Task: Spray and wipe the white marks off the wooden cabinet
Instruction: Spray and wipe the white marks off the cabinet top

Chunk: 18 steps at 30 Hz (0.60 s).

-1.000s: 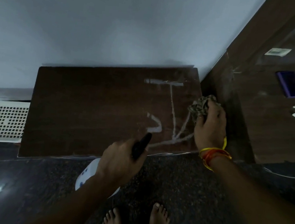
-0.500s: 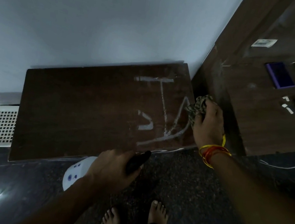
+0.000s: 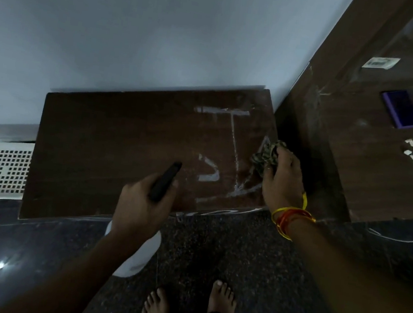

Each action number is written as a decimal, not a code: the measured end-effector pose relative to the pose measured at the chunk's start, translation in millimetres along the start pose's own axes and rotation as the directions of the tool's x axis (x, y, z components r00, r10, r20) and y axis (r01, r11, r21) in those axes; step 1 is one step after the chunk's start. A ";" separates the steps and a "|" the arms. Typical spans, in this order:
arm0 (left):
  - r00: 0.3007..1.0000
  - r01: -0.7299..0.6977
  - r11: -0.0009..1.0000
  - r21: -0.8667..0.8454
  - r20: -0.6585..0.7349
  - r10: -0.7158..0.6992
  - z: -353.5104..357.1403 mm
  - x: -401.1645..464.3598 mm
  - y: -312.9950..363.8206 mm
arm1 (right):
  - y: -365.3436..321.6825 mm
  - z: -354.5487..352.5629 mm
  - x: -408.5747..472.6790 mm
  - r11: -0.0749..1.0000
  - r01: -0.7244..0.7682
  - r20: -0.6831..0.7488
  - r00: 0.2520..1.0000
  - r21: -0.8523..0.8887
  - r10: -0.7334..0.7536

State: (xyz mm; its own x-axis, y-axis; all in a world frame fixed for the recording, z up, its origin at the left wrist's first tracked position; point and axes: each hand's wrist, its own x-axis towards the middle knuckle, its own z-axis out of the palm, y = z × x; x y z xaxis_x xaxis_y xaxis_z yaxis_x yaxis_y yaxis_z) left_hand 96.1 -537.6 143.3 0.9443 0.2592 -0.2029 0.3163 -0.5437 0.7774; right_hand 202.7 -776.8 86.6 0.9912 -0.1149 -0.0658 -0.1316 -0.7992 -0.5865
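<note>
Left hand (image 3: 141,200), nearest the viewer, grips the spray bottle (image 3: 140,253), fingers curled about its black nozzle head, which is aimed over the wooden cabinet (image 3: 108,148). Farther on, the right hand (image 3: 282,183) holds a bunched cloth (image 3: 266,155), pressed to the cabinet top at its right edge. White marks (image 3: 226,159) remain plainly legible near the cloth; wiping appears barely begun, with most of the marking left to remove.

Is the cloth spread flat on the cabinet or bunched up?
Bunched up: the cloth sits crumpled under the right hand, fingers curled round it.
</note>
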 end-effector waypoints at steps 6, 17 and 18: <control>0.988 0.099 0.968 -0.230 -0.089 -0.123 23.6 10.7 34.4 | -2.5 19.3 -24.6 0.994 0.103 0.136 0.986 -0.038 -0.097; 0.962 0.170 0.936 -0.307 -0.153 -0.225 33.3 5.0 27.2 | 11.6 69.3 -29.4 0.918 0.253 0.278 0.946 -0.307 -0.168; 0.960 0.176 0.936 -0.305 -0.158 -0.232 32.0 3.6 24.4 | 10.4 70.8 -22.0 0.913 0.258 0.277 0.946 -0.316 -0.171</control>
State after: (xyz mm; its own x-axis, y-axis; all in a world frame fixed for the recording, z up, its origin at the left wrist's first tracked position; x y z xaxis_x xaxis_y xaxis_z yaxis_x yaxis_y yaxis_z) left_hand 110.2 -575.5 142.6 0.8186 0.5009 -0.2810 0.4344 -0.2198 0.8735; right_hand 180.5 -740.9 24.8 0.9639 0.1914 -0.1851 0.1306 -0.9457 -0.2975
